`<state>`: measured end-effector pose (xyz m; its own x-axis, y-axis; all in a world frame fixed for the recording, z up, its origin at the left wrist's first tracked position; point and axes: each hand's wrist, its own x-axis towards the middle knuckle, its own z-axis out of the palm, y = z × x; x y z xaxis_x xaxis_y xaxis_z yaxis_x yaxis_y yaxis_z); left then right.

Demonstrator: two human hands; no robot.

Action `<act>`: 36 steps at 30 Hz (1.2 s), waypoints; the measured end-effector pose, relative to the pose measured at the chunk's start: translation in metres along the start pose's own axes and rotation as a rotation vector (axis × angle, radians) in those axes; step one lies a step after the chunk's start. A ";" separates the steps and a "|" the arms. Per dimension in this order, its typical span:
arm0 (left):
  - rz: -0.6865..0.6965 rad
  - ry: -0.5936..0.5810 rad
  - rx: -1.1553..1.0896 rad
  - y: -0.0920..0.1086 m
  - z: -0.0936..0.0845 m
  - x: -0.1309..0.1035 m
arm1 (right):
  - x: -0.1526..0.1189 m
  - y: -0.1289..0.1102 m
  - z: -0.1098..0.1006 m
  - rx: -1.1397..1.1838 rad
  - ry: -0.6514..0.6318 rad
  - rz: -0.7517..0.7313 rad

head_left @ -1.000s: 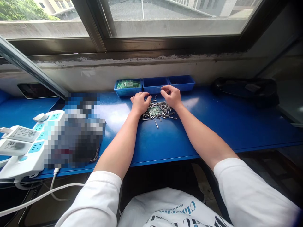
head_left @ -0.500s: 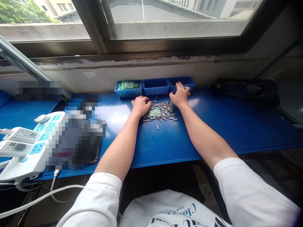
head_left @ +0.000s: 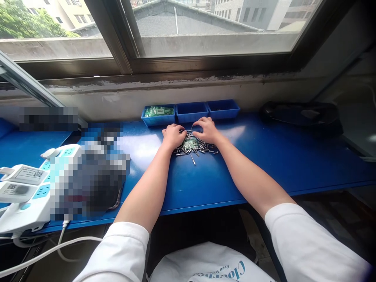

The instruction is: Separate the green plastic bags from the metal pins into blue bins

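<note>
A heap of silver blind rivets [head_left: 201, 147] lies on the blue table, with a small green-printed packet [head_left: 191, 143] in its middle. At the heap's left edge is my left hand [head_left: 172, 137], its fingers curled and thumb close to the index finger; what they hold, if anything, is hidden. From the right, my right hand [head_left: 207, 131] reaches over the back of the heap. Its thumb and index finger are apart, on either side of a single rivet [head_left: 192, 127], and I see no grip on it. One loose rivet [head_left: 193, 159] lies in front of the heap.
Behind the heap stand three blue bins: a left bin [head_left: 158, 121] with green packets, a middle bin [head_left: 192, 116], and a right bin [head_left: 223, 113] with a few dark pieces. A white power strip [head_left: 28, 209] sits left, a black bag [head_left: 302, 117] right.
My right hand has left the right bin and come forward and left to the back of the heap. My left hand stays at the heap's left edge. The view has tilted slightly.
</note>
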<state>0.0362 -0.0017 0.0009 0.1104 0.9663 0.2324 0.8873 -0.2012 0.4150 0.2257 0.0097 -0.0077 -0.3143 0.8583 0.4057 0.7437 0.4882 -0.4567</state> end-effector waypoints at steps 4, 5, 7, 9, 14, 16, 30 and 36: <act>0.007 0.005 -0.002 0.000 0.002 -0.001 | -0.001 -0.005 0.007 -0.022 -0.102 0.009; 0.013 0.008 -0.005 0.000 0.002 -0.001 | -0.001 -0.006 0.008 -0.022 -0.108 0.018; 0.028 0.014 -0.009 0.001 0.004 -0.001 | 0.000 -0.006 0.009 -0.015 -0.106 0.034; 0.035 0.012 -0.012 0.001 0.005 -0.001 | 0.001 -0.005 0.009 0.001 -0.101 0.036; 0.027 0.009 -0.022 0.002 0.005 -0.001 | 0.001 -0.004 0.009 0.035 -0.088 -0.001; 0.031 0.010 -0.026 0.001 0.005 -0.001 | 0.001 -0.003 0.009 0.034 -0.075 -0.011; 0.178 0.101 -0.118 0.006 -0.002 -0.006 | 0.002 -0.016 -0.005 0.558 0.096 0.124; 0.295 0.058 -0.202 0.009 -0.005 -0.008 | 0.005 -0.019 -0.008 0.880 0.118 0.218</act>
<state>0.0409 -0.0121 0.0068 0.3183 0.8523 0.4151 0.7136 -0.5036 0.4869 0.2144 0.0039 0.0090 -0.1207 0.9476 0.2957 0.0458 0.3029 -0.9519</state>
